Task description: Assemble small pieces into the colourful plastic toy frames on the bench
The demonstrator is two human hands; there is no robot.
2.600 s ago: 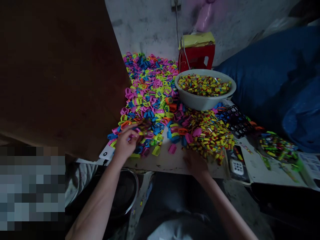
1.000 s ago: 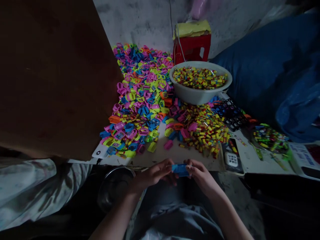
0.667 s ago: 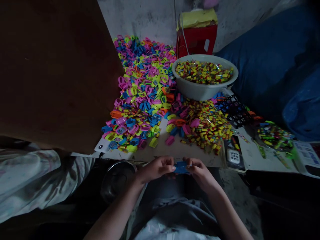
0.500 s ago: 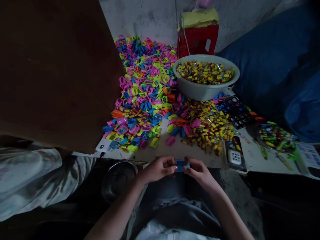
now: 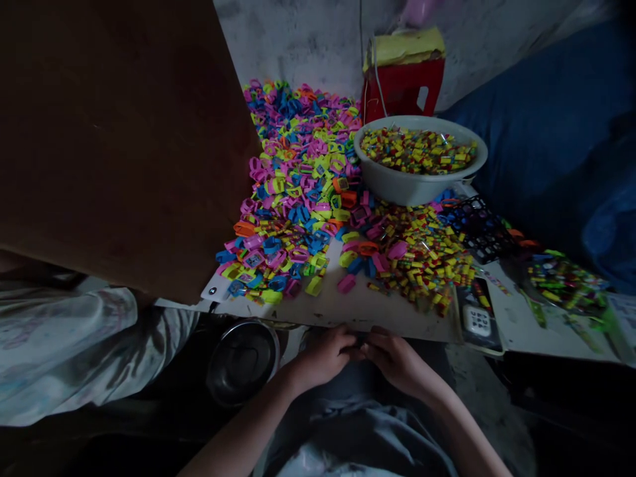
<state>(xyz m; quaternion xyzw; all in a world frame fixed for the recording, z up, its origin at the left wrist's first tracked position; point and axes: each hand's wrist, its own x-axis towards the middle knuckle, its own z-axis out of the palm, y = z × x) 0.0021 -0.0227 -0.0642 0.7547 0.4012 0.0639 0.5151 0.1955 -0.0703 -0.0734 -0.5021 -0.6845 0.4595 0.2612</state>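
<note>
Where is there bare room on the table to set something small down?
Bare tabletop shows along the front, before the pink piece, and between the phone-like object and the green-yellow heap. Behind, it's crowded: colourful pieces left, yellow pieces and basin right.

On the table (image 5: 342,310), the basin (image 5: 412,190) stands right of the plastic-parts heap (image 5: 303,169), behind a second pile (image 5: 431,255), before the stool (image 5: 396,87).

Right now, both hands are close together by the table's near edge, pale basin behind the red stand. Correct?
No: the pale basin is in front of the red stand, per the head view. The left hand and right hand are close together by the near edge of the table.
</note>
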